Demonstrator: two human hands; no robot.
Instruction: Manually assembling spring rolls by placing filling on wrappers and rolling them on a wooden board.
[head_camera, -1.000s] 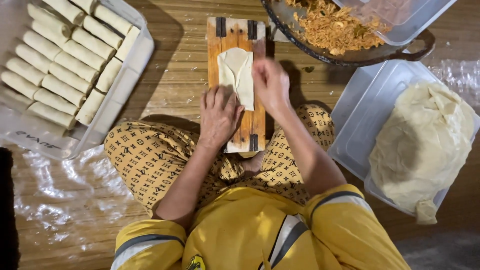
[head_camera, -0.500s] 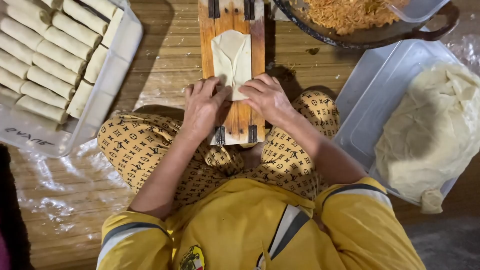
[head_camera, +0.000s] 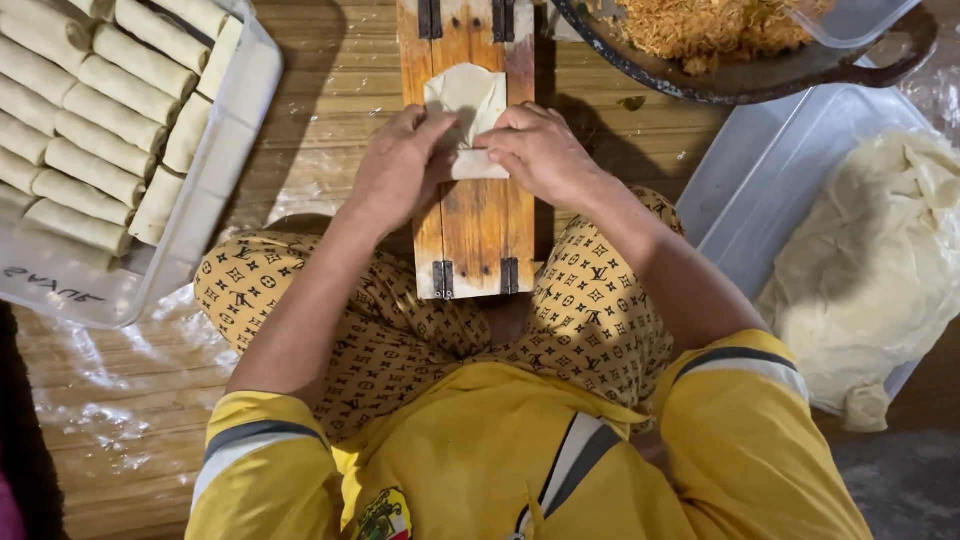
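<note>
A narrow wooden board (head_camera: 476, 230) with metal hinges rests on my lap. On it lies a pale pastry wrapper (head_camera: 468, 100), its near end rolled into a small tube. My left hand (head_camera: 398, 165) presses the left end of that roll. My right hand (head_camera: 540, 150) grips the right end, fingers curled over it. The filling inside the wrapper is hidden.
A clear plastic tray (head_camera: 240, 120) at the left holds several finished rolls (head_camera: 95, 130). A dark pan (head_camera: 760, 75) of shredded orange filling (head_camera: 700, 25) sits at the top right. A plastic tub (head_camera: 760, 190) at the right holds a heap of wrappers (head_camera: 880, 270). Plastic sheet covers the wooden floor.
Both hands have moved up the board and closed on the wrapper's near end, which is now rolled over. The view has shifted so the board sits lower in the frame.
</note>
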